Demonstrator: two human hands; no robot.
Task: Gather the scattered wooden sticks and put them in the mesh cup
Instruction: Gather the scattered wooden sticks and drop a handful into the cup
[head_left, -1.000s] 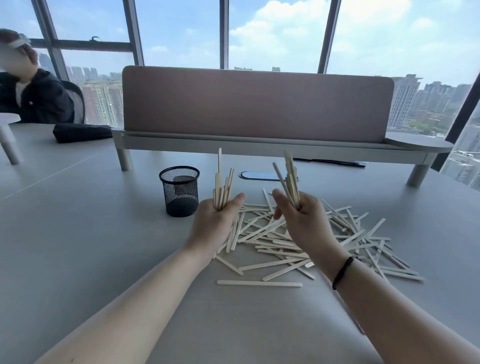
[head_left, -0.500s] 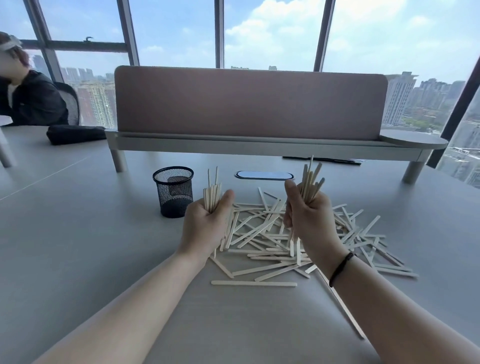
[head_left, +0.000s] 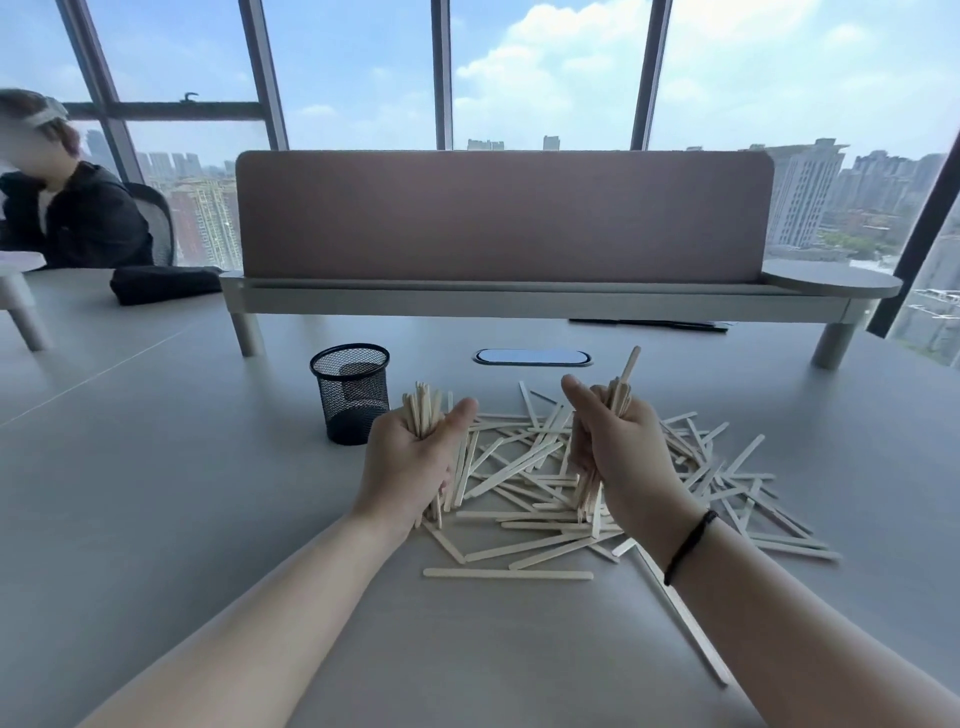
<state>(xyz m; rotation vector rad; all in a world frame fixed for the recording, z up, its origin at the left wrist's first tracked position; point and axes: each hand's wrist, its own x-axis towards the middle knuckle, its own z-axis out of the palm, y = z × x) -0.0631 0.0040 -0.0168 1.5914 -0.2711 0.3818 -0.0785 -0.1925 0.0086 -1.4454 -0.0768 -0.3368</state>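
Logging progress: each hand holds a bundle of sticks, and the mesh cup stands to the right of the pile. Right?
Not quite. In the head view the mesh cup stands left of the pile, beside the left hand. The right hand holds its bundle too.

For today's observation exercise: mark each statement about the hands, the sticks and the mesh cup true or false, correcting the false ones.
1. Each hand grips a bundle of sticks. True: the left hand and the right hand both do.
2. The mesh cup lies tipped over. False: it stands upright.
3. The cup is left of the scattered sticks. True.
4. The table holds no more loose sticks. False: many remain.
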